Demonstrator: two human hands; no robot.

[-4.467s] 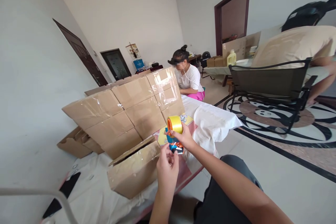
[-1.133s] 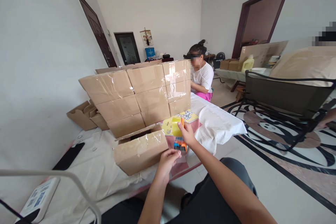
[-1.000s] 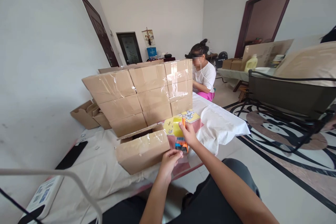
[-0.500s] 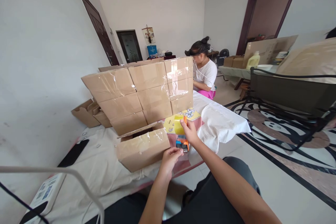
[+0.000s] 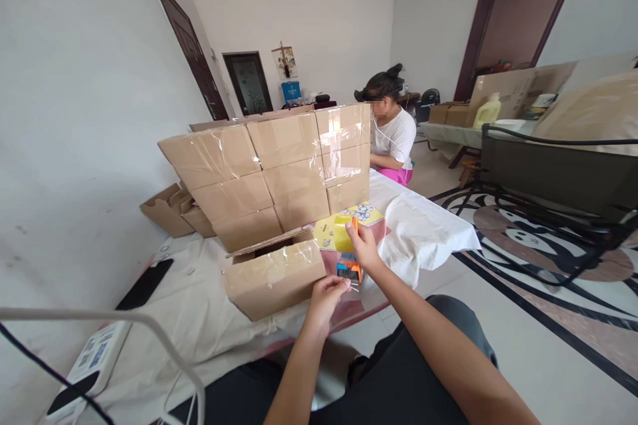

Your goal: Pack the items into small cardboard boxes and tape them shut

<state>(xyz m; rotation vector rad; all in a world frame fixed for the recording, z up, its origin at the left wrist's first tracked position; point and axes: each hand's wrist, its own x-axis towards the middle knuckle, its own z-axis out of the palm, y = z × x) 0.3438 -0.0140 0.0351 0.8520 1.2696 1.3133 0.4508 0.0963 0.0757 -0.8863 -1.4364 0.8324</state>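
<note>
My right hand [image 5: 365,247] is closed around a tape dispenser [image 5: 349,271] with an orange and blue head and a yellowish tape roll [image 5: 343,234]. The dispenser's head points down toward me, above the near edge of the table. Just below that head, the fingers of my left hand [image 5: 326,293] are pinched together. A thin bright line by these fingertips looks like the tape's end, though the clear film is hard to make out. To the left of both hands sits a cardboard box [image 5: 276,284], its top flap slightly raised over a dark gap.
Taped cardboard boxes [image 5: 294,172] form a wall behind the single box. A person [image 5: 393,129] sits beyond it. A black phone-like slab [image 5: 145,284] lies at left, near a pale curved tube [image 5: 149,329]. A folding chair [image 5: 558,176] stands at right.
The view has shifted slightly. Both hands keep nearly the same pose, with the dispenser still in my right hand. The bright line by my left fingertips shows more clearly now.
</note>
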